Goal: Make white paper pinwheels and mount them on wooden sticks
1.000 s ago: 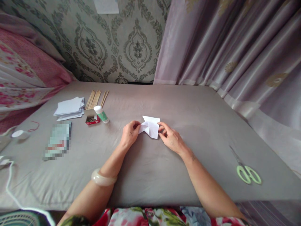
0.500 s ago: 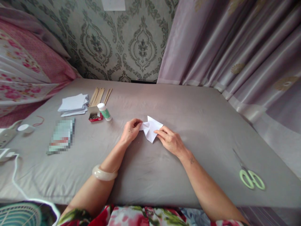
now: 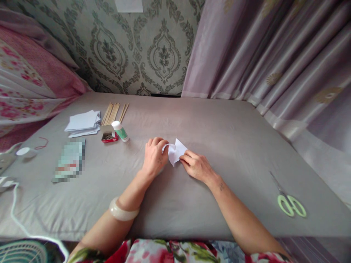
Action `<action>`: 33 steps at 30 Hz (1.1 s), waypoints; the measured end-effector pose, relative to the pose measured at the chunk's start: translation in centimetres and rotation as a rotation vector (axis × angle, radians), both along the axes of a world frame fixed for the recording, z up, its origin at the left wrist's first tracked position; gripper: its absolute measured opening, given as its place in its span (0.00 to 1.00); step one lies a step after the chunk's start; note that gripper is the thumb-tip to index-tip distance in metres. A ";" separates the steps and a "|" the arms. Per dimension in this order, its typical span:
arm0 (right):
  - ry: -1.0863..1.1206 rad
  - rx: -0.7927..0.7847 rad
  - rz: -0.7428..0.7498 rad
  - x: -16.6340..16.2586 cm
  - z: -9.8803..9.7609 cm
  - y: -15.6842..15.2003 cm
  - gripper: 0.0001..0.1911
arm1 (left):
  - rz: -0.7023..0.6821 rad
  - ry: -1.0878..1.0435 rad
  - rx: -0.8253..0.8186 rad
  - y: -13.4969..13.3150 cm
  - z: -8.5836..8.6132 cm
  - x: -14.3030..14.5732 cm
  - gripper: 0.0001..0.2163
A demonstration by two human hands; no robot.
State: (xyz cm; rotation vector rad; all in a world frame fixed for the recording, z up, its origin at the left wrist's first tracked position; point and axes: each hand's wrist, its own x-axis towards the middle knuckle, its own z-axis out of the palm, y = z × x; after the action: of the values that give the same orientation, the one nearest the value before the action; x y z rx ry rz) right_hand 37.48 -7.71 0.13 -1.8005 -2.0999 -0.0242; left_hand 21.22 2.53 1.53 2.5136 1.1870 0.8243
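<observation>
A small folded white paper [image 3: 175, 151] lies on the grey cloth surface [image 3: 208, 128], held between both hands. My left hand [image 3: 154, 157] curls its fingers round the paper's left end. My right hand [image 3: 195, 166] pinches the paper's lower right edge with thumb and forefinger. A pale bangle [image 3: 122, 211] sits on my left forearm.
At the left lie a stack of white papers [image 3: 82, 123], several wooden sticks [image 3: 113, 112], a small red box [image 3: 109, 136], a glue bottle [image 3: 120, 130] and a blurred booklet [image 3: 69, 161]. Green-handled scissors [image 3: 290, 202] lie at the right. Curtains hang to the right, a white cord [image 3: 16, 215] trails at the left edge.
The paper has been folded smaller and turned between my hands. My left hand has closed further over its left end, and my right hand has slid left along it.
</observation>
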 end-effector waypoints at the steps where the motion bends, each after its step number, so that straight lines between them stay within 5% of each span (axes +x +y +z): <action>1: -0.003 -0.020 -0.008 0.0 0.0 0.0 0.10 | -0.008 0.080 0.039 -0.7 0.3 -0.1 0.11; 9: 0.050 -0.081 -0.020 -0.2 0.1 -0.1 0.11 | -0.193 0.457 0.030 -3.1 0.7 -0.6 0.14; 33: 0.653 0.050 -0.186 -1.2 -1.2 1.5 0.08 | -0.266 0.553 0.059 -4.7 1.3 0.0 0.11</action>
State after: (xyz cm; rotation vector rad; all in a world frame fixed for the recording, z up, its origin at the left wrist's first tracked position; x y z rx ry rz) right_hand 36.26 -6.20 -1.12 -1.6691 -1.4597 0.4024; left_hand 21.18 -2.19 2.85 2.9648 0.9304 0.0952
